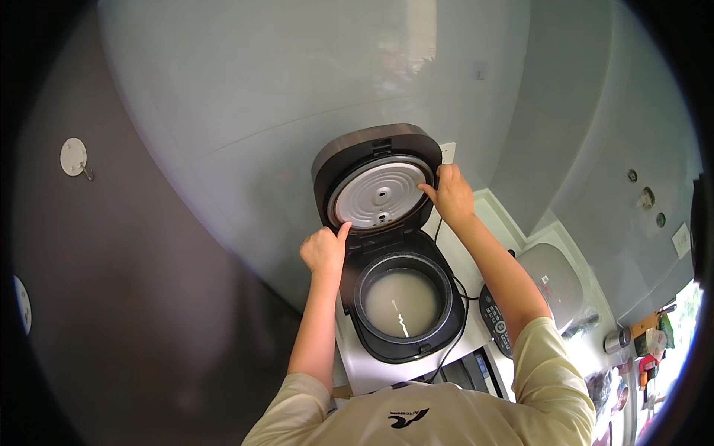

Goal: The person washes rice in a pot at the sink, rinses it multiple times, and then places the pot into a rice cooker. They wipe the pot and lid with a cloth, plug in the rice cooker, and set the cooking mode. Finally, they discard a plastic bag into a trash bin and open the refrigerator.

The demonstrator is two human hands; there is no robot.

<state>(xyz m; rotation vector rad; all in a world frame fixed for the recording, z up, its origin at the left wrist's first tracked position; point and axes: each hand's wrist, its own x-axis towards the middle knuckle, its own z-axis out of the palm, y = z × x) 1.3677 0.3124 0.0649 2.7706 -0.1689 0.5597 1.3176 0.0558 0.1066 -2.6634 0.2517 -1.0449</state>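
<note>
In front of me a dark rice cooker [362, 329] stands on a white countertop with its lid [374, 136] raised. Cloudy whitish liquid [401, 301] fills part of the inner pot [362, 312], which sits inside the cooker body. A round metal inner plate [362, 198] with two small holes is fitted under the lid. My left hand [325, 248] grips the lower left edge of the lid, its thumb at the plate's rim. At the right edge of the lid is my right hand [453, 192], with the thumb on the plate's rim and the fingers behind the lid.
A grey appliance with a button panel [495, 320] stands to the right. Black cords [463, 290] run beside the cooker. Behind are a wall socket [448, 153] and a glossy wall [251, 100]. A metal canister [616, 340] and several kitchen items crowd the far right.
</note>
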